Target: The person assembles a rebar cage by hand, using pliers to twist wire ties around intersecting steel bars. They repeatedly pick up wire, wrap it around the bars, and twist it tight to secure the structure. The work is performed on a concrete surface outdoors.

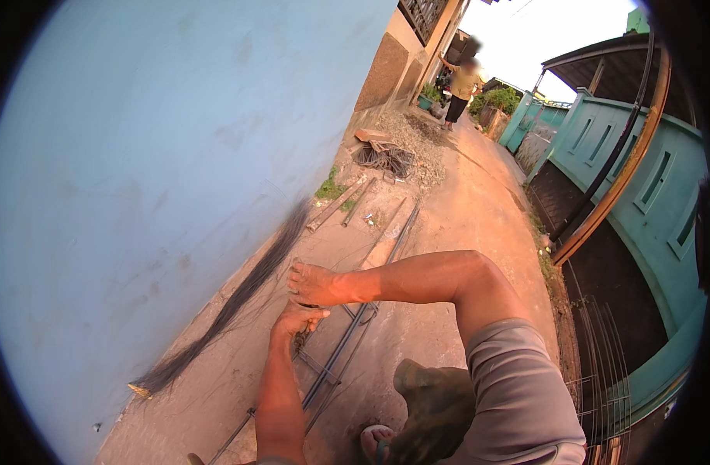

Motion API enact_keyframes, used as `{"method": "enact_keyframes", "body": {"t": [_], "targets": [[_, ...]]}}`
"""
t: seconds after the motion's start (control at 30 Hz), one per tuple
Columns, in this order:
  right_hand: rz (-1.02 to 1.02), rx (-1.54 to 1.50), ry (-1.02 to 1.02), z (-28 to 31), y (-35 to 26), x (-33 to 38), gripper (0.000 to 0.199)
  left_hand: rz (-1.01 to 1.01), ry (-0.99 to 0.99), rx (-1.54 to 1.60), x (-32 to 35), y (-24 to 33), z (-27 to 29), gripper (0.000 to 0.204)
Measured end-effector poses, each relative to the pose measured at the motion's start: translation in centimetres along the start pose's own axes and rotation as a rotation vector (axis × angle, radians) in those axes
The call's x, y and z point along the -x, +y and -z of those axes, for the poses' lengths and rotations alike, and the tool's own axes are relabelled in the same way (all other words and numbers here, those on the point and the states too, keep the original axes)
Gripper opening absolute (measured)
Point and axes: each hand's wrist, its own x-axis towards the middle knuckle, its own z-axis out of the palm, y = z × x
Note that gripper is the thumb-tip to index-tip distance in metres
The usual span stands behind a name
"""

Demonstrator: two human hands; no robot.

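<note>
My right hand (314, 284) reaches across from the right with its fingers curled in. Just below it and touching it, my left hand (297, 318) is closed, with the thumb pointing right. What either hand holds is hidden by the fingers. Both hands are above a long steel rebar frame (324, 373) with crosswise stirrups, which lies on the ground. Left of the hands, a long bundle of thin dark wire-like strands (229, 316) stretches beside the blue wall, its near end pale yellow.
The blue wall (153, 170) rises close on the left. Ahead are loose bars (337, 205), a dark coil (386, 159) and gravel (421, 147). Farther up the lane stands a person (463, 84). At right, a green wall (603, 132) and thin rods (603, 349). My sandalled foot (376, 442) is below.
</note>
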Motion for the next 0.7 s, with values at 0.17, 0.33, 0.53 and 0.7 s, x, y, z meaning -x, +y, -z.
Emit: {"method": "enact_keyframes", "body": {"t": [0.17, 0.33, 0.53, 0.7], "targets": [[-0.179, -0.407, -0.556, -1.0, -0.4, -0.7, 0.034, -0.113, -0.103, -0.014, 0.5, -0.2, -0.1, 0.047], [-0.493, -1.348, -1.340, -3.7, 1.7, 3.8, 0.037, -0.246, 0.217, -0.412, 3.1, -0.4, -5.3, 0.062], [-0.904, -1.932, -0.512, -6.8, -6.1, 13.0, 0.033, -0.464, 0.724, -0.100, 3.5, -1.7, -9.3, 0.050], [-1.354, -1.855, 0.023, -4.7, -16.9, 16.1, 0.035, -0.238, 0.557, 0.219, 2.4, -2.2, -13.3, 0.040]]}}
